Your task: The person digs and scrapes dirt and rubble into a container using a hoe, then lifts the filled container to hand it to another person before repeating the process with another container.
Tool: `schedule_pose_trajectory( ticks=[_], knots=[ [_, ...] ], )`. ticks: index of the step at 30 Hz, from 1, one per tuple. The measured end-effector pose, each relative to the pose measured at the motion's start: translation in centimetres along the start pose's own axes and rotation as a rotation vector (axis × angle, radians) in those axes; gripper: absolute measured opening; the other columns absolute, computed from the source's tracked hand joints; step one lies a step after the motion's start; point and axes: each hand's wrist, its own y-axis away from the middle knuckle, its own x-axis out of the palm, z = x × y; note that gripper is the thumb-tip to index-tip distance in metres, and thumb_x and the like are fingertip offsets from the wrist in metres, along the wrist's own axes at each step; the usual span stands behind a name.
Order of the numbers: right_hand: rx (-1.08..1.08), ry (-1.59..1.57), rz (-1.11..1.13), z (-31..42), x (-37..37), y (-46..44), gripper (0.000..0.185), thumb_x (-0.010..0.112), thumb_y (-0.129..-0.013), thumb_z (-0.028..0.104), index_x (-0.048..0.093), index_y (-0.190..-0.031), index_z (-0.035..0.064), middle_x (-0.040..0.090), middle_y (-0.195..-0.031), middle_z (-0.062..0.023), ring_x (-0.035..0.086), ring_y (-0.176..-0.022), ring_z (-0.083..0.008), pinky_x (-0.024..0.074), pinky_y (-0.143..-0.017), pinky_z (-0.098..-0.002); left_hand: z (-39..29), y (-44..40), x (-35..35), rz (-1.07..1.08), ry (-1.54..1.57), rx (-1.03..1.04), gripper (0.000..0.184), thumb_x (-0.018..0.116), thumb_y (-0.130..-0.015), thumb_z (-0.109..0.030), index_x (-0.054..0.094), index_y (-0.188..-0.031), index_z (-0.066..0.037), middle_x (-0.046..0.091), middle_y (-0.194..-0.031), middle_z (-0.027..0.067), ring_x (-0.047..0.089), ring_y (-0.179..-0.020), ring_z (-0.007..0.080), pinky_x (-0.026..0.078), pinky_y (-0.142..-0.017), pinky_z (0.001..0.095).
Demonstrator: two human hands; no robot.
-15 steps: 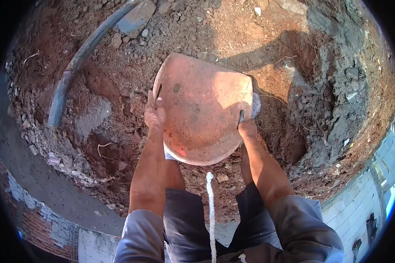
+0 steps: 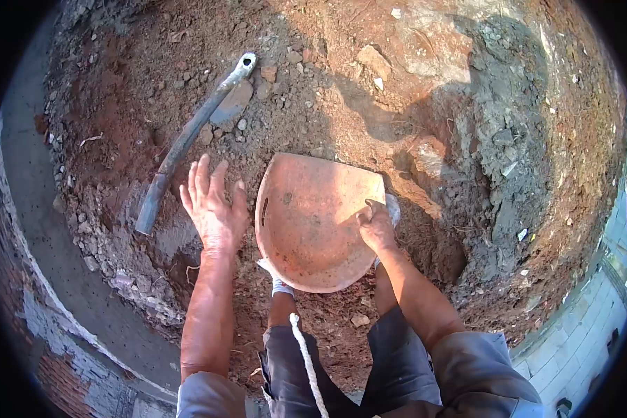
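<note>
While the right hand (image 2: 376, 226) is gripping the right rim of a shallow reddish pan (image 2: 310, 223), the left hand (image 2: 214, 207) is hovering just beside the opposite rim, its fingers spreading wide and its thumb pointing up, apart from the pan. The right hand's fingers are partly hiding behind its own knuckles. The pan is sitting toward the near edge of the bare earth (image 2: 139, 104), about midway between the left and right edges, with its straight side facing the far edge and its rounded side facing the person's legs. Whether it is resting fully on the soil, I cannot tell. A long slot (image 2: 263, 211) is showing along its left rim, and something pale grey (image 2: 393, 208) is peeking out past its right rim. Beyond the left hand, a curved grey pipe (image 2: 188, 139) is lying aslant, its holed end pointing toward the far edge. A flat grey stone (image 2: 234, 104) is lying right beside it. A white rope (image 2: 308, 366) is hanging before the person's shorts (image 2: 400, 359).
</note>
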Motion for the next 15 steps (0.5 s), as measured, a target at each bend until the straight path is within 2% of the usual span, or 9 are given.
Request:
schedule_pose_trajectory(
  ticks=[2,4,5,7,8,10,13,14,15],
  knots=[
    [0.017,-0.036,0.026,1.5,-0.6,0.1,0.043,0.062,-0.083,0.02,0.055,-0.12,-0.0015,0.056,-0.116,-0.0253,0.055,-0.11,-0.0373,0.0438,-0.097,-0.0403,1.4,-4.4,-5.3,-0.132,-0.183,-0.03,0.057,0.067,-0.083,-0.029,0.047,-0.134,-0.011,0.042,-0.142,0.0116,0.033,-0.136,0.0304,0.023,-0.111,0.0517],
    [0.032,-0.068,0.06,2.0,-0.6,0.3,0.042,0.063,-0.083,0.021,0.057,-0.118,0.0001,0.057,-0.115,-0.0249,0.058,-0.106,-0.0366,0.0463,-0.093,-0.0402,4.5,-7.6,-8.2,0.095,-0.051,-0.19,0.065,0.069,-0.081,-0.038,0.045,-0.135,-0.011,0.046,-0.139,0.0135,0.042,-0.131,0.0298,0.034,-0.107,0.0467],
    [0.04,-0.056,0.074,2.2,-0.2,0.4,0.043,0.063,-0.083,0.023,0.057,-0.119,-0.0007,0.057,-0.116,-0.0247,0.06,-0.103,-0.0354,0.0478,-0.09,-0.0398,6.2,-8.1,-8.0,0.218,-0.098,-0.282,0.066,0.071,-0.079,-0.043,0.048,-0.131,-0.009,0.056,-0.128,0.0167,0.055,-0.118,0.0318,0.044,-0.098,0.0428],
    [0.132,-0.131,0.152,2.3,2.0,0.3,0.051,0.064,-0.084,0.031,0.055,-0.122,-0.0018,0.056,-0.12,-0.025,0.06,-0.105,-0.0342,0.0478,-0.091,-0.0387,9.6,-7.2,-6.2,0.608,-0.165,-0.318,0.067,0.072,-0.076,-0.045,0.053,-0.125,-0.005,0.064,-0.113,0.0216,0.062,-0.107,0.0348,0.049,-0.091,0.0423],
    [0.157,-0.136,0.196,2.5,3.1,0.0,0.055,0.064,-0.086,0.035,0.052,-0.125,-0.0018,0.056,-0.122,-0.0242,0.06,-0.105,-0.0338,0.0482,-0.091,-0.0394,10.9,-6.0,-4.6,0.61,-0.136,-0.309,0.063,0.073,-0.075,-0.043,0.054,-0.121,-0.003,0.065,-0.107,0.0224,0.063,-0.104,0.0341,0.049,-0.089,0.0427],
    [0.38,-0.636,0.341,9.1,4.2,0.5,0.065,0.062,-0.088,0.046,0.046,-0.131,0.0,0.055,-0.123,-0.0195,0.059,-0.106,-0.0304,0.0486,-0.09,-0.0407,12.6,-2.3,-0.8,0.629,0.084,-0.354,0.055,0.074,-0.075,-0.038,0.056,-0.113,-0.002,0.067,-0.099,0.0229,0.065,-0.098,0.0332,0.05,-0.084,0.0432],
    [0.327,-0.796,0.529,17.9,9.4,-2.0,0.071,0.057,-0.088,0.056,0.043,-0.133,0.0019,0.054,-0.121,-0.0154,0.055,-0.105,-0.0243,0.0477,-0.088,-0.0401,10.3,2.8,2.7,0.545,0.294,-0.5,0.044,0.074,-0.075,-0.029,0.056,-0.104,-0.001,0.066,-0.088,0.0183,0.066,-0.089,0.031,0.05,-0.079,0.0414],
    [0.211,-0.779,0.53,19.8,12.1,-3.1,0.071,0.055,-0.088,0.059,0.046,-0.129,0.0014,0.055,-0.117,-0.0136,0.055,-0.103,-0.0234,0.0477,-0.085,-0.041,9.2,4.0,3.8,0.533,0.337,-0.549,0.043,0.073,-0.075,-0.029,0.056,-0.102,-0.001,0.066,-0.088,0.017,0.065,-0.088,0.0291,0.05,-0.079,0.0403],
    [0.202,-0.795,0.549,22.5,14.5,-3.8,0.071,0.053,-0.088,0.061,0.048,-0.125,0.0005,0.055,-0.114,-0.0134,0.054,-0.104,-0.0225,0.0469,-0.084,-0.0421,8.2,4.6,4.1,0.638,0.481,-0.623,0.053,0.071,-0.073,-0.032,0.056,-0.117,-0.006,0.067,-0.103,0.019,0.064,-0.101,0.0333,0.048,-0.09,0.0422]
  ],
)
